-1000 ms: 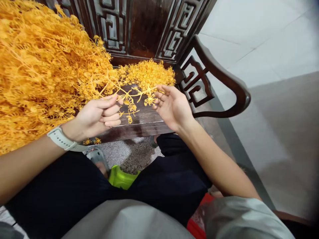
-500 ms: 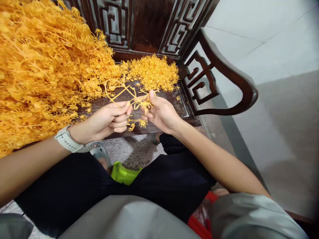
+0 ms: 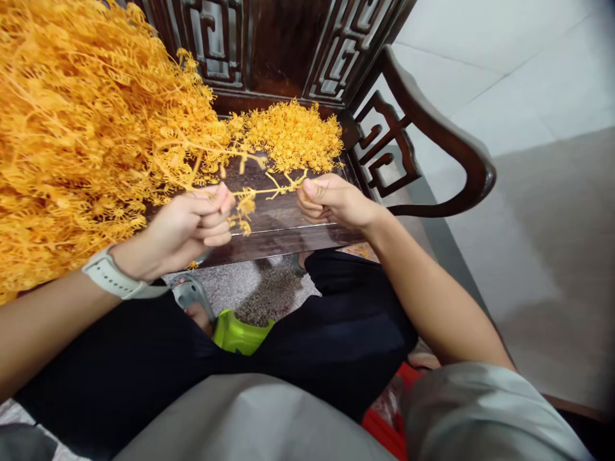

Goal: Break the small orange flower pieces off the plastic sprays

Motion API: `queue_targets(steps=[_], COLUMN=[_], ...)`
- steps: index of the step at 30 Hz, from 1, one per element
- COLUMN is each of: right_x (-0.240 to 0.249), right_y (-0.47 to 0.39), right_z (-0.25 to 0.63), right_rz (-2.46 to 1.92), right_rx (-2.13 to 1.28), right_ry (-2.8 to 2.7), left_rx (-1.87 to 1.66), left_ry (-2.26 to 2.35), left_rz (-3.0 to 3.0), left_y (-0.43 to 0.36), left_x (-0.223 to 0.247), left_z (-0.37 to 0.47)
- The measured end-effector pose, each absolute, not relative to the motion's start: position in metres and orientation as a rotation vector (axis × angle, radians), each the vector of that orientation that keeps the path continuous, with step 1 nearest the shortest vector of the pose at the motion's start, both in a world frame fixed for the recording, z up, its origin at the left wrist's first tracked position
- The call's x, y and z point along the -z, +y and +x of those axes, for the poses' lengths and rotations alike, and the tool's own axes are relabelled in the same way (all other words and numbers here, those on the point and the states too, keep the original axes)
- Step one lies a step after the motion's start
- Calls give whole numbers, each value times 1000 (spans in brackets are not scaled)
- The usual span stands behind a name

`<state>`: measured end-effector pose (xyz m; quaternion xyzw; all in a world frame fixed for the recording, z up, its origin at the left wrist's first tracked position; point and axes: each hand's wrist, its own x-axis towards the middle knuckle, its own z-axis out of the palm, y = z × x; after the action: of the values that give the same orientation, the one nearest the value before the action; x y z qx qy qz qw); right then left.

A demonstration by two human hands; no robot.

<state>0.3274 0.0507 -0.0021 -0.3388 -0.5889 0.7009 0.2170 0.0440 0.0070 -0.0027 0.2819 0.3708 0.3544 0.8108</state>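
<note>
A thin yellow-orange plastic flower stem stretches between my two hands above the dark wooden bench. My left hand, with a pale watch on its wrist, pinches it near one end. On the other side my right hand is closed on the stem's branched end, thumb on top. A few small blossoms dangle beside my left fingers. Left of my hands rises a big pile of yellow-orange plastic flower sprays. Just beyond my right hand lies a smaller heap of loose blossoms.
The bench seat has a carved back behind it and a curved armrest at the right. A lime-green plastic stool shows between my legs. Something red is by my right side.
My hands have moved apart, the left one leftward and the right one rightward. The stem between them now runs nearly straight, and the right fingers have closed more tightly.
</note>
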Motion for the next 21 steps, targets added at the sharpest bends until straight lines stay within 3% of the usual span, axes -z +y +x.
queue_targets(steps=[3,8,12,15,17,21], right_x=[3,-1,4,-1,-14,-44], right_y=[74,87,67,56,62,92], right_z=[358,404,393,367,355,352], right_rz=[-1053,-1204,-1196,-888,-789,-932], right_rx=[-1798,-1317,-1556,-1920,-1908,-1374], right_ry=[-1546,-1443,-2114,-2437,-2204,-1313], left_rx=[-733,-980,-901,-877,-864,-835], left_ry=[781,849,900,886,868,867], left_rz=[620,671,661,680,699,685], left_y=[4,18,23,20,19,20], left_x=[2,1,1,-2,-4,-2], left_z=[40,12,5,11,15,20])
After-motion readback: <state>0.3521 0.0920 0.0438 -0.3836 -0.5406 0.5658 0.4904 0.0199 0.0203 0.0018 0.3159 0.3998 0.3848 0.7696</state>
